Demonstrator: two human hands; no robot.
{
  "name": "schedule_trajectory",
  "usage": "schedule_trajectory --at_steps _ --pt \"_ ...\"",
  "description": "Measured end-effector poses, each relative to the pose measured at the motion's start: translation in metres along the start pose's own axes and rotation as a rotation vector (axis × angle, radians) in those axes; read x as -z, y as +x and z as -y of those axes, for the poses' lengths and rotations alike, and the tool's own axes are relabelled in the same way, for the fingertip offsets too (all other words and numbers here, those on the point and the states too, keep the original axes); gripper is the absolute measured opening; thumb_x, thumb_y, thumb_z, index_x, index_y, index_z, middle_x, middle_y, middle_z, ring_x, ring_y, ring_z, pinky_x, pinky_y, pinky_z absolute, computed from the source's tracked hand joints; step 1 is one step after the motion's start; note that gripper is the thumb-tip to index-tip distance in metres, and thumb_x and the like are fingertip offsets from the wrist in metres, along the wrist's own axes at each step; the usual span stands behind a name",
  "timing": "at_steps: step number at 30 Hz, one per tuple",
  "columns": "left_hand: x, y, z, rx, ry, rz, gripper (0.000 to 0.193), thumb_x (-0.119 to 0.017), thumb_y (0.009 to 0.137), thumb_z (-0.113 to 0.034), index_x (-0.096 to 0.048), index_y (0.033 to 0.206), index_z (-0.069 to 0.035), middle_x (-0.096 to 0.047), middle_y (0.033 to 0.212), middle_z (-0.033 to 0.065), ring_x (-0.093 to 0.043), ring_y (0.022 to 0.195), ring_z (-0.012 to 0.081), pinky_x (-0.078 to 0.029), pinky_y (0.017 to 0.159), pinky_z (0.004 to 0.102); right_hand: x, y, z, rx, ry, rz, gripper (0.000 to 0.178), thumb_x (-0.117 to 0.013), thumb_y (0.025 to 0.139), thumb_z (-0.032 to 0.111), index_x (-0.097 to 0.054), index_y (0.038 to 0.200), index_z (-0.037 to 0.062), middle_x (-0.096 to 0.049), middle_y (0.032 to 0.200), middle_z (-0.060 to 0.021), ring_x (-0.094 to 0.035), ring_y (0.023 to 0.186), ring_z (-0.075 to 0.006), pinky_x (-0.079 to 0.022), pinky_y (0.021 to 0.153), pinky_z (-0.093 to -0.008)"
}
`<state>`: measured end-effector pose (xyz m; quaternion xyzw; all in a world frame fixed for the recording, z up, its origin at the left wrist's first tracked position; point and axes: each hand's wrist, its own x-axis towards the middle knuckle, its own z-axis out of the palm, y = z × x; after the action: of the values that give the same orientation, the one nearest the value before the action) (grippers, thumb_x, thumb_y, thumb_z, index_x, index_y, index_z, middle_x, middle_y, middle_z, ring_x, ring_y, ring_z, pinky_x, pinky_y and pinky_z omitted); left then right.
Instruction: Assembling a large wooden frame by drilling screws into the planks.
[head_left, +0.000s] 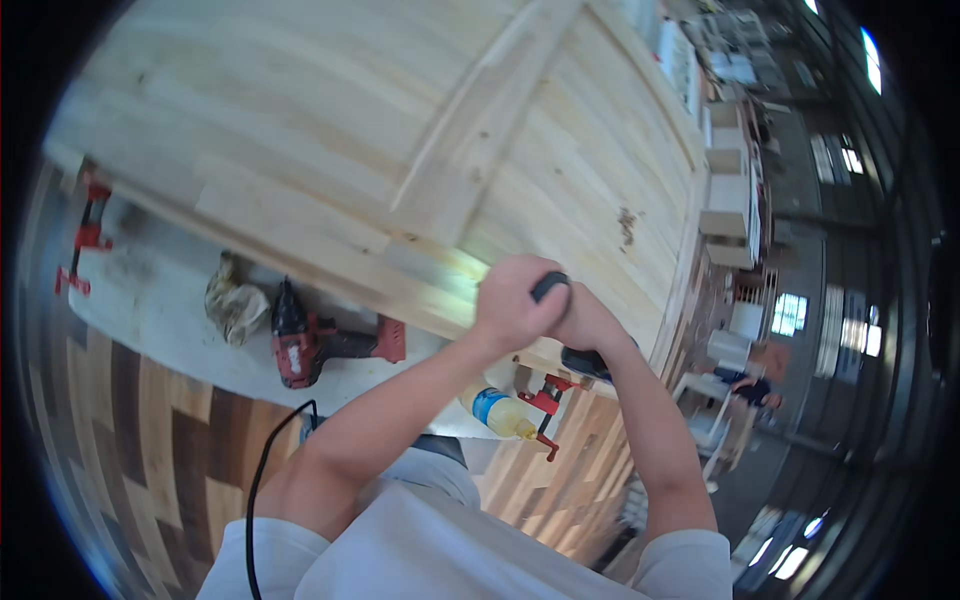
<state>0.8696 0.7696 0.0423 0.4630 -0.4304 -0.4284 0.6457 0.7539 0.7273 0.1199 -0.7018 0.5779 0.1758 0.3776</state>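
Observation:
Both my hands are together at the near edge of a large pale wood panel (330, 130) with a raised wooden strip (470, 140) across it. My left hand (515, 300) wraps round the front of a black hand-held power tool (586, 362). Behind it, my right hand (592, 322) is closed round the same tool, whose dark base shows below the wrist. A bright patch of light falls on the wood just left of my left hand. Most of the tool is hidden by my fingers, so its exact kind cannot be made out.
A red-and-black cordless drill (310, 340) lies on a white surface (150, 290) beside a crumpled plastic bag (236, 300). Red clamps (92, 225) grip the panel's edge. A yellowish bottle (500, 412) lies near my body. Wood shavings (627, 230) dot the panel. Another person (750, 385) is far right.

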Motion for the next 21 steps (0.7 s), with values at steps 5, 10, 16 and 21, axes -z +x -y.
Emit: schedule_trajectory --at_steps 5,10,16,21 --pt "0.017 0.003 0.024 0.154 -0.313 0.110 0.022 -0.056 0.086 -0.015 -0.060 0.105 -0.003 -0.062 0.091 0.0050 -0.057 0.086 0.0158 -0.045 0.080 0.0284 0.022 -0.034 -0.022 0.065 0.141 -0.078 0.034 -0.070 0.061 0.012 -0.063 0.092 0.0015 -0.066 0.083 -0.0155 -0.063 0.074 -0.0258 -0.049 0.073 -0.0326" --pt "-0.004 0.062 0.027 0.206 -0.211 0.046 0.022 -0.055 0.087 -0.015 -0.060 0.105 -0.003 -0.061 0.088 0.0031 -0.056 0.084 0.0116 -0.044 0.078 0.0251 0.030 -0.134 -0.112 0.209 0.416 -0.493 0.041 -0.073 0.063 0.012 -0.060 0.101 0.0012 -0.064 0.086 -0.0128 -0.061 0.081 -0.0214 -0.047 0.078 -0.0318" --pt "-0.156 0.131 0.045 -0.057 0.447 0.339 0.022 -0.056 0.083 -0.016 -0.062 0.103 -0.008 -0.063 0.090 0.0091 -0.061 0.089 0.0216 -0.046 0.079 0.0326 -0.082 -0.257 -0.244 0.033 1.071 -0.835 0.054 -0.080 0.061 0.012 -0.057 0.108 0.0001 -0.063 0.099 -0.0088 -0.059 0.093 -0.0133 -0.046 0.084 -0.0305" --pt "-0.282 0.126 0.122 -0.335 0.955 0.848 0.035 -0.049 0.082 -0.009 -0.055 0.116 -0.014 -0.051 0.124 0.0124 -0.052 0.108 0.0311 -0.045 0.088 0.0433 -0.181 -0.332 -0.312 -0.113 1.260 -1.019 0.051 -0.067 0.070 -0.006 -0.051 0.117 0.0057 -0.063 0.101 -0.0089 -0.059 0.089 -0.0165 -0.048 0.071 -0.0279"
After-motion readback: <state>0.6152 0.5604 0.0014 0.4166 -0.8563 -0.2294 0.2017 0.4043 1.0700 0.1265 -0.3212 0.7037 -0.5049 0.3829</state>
